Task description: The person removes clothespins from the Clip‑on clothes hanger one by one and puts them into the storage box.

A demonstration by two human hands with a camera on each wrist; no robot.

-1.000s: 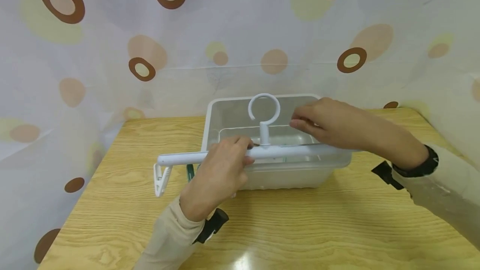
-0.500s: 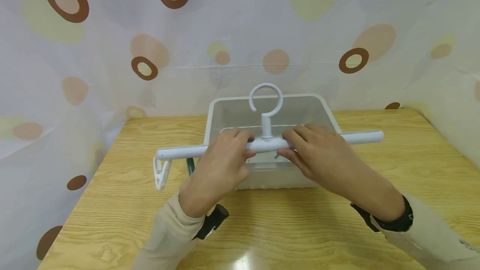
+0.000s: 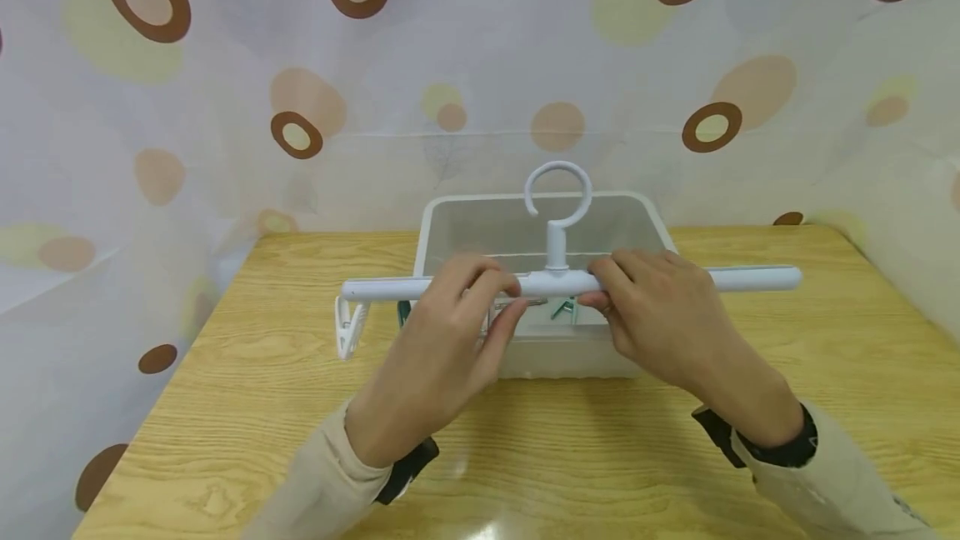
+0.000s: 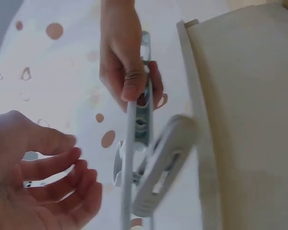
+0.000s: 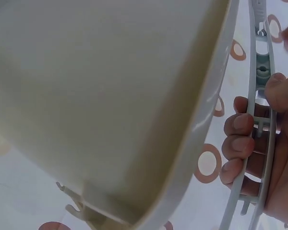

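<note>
A white clip hanger (image 3: 558, 282), with a round hook on top, is held level above the near side of a translucent white bin. My right hand (image 3: 660, 307) grips its bar just right of the hook; in the right wrist view the fingers (image 5: 240, 143) wrap round the bar's two rails. On the other side of the hook, my left hand (image 3: 442, 340) is right by the bar, thumb spread away from the fingers. The left wrist view shows that hand (image 4: 43, 177) loosely bent and apart from the bar. One white clip (image 3: 348, 327) hangs near the hanger's left end.
The bin (image 3: 570, 357) stands on a wood-grain table (image 3: 562, 457) against a patterned cloth backdrop (image 3: 495, 65). Inside it lie small items, among them a green clip (image 3: 566, 309). Something dark green (image 3: 403, 312) shows at the bin's left side.
My right hand has come from over the bin to grip the bar. The hanger has risen and shifted right, its right end coming into sight. My left hand's fingers have let go of the bar.
</note>
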